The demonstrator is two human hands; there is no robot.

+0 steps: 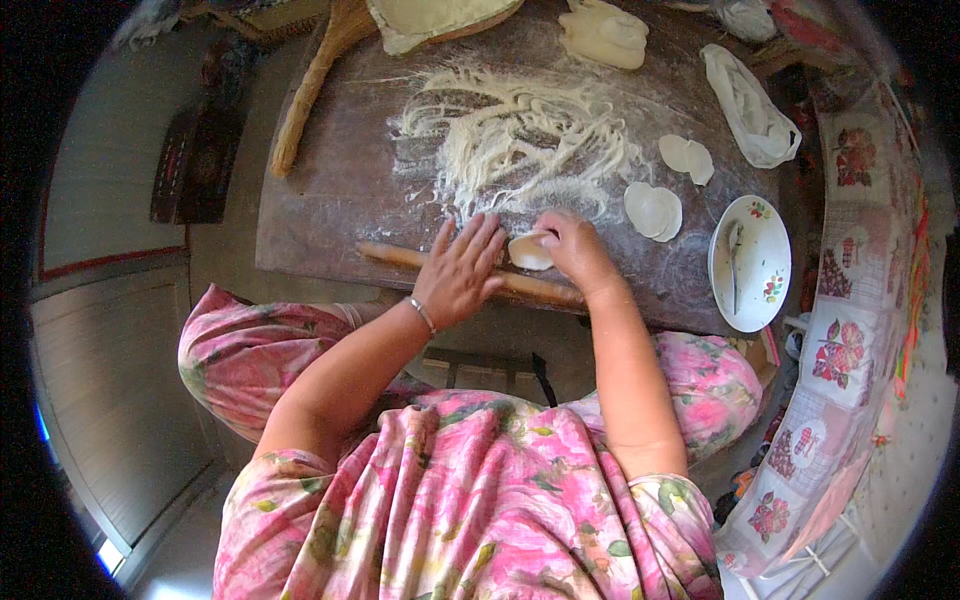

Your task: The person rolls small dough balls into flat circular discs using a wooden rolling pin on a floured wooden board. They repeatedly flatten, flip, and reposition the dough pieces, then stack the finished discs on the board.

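My left hand [461, 266] lies palm down across a wooden rolling pin [540, 287], its fingers extended and apart. The pin runs along the near edge of a dark wooden board [330, 217]; its middle is hidden under the hand. Between thumb and fingers, my right hand [577, 251] pinches the right edge of a small round dough sheet [529, 253], just beyond the pin. Loose flour [517, 142] is smeared over the board ahead of both hands. To the right lie overlapping dough rounds [653, 212], with another overlapping group [686, 158] farther back.
A white bowl [757, 262] with a spoon [735, 266] stands at the board's right edge. Behind it lies a plastic bag [750, 109]. A dough lump [604, 34], a flour container [442, 19] and a straw brush [307, 105] lie along the far side.
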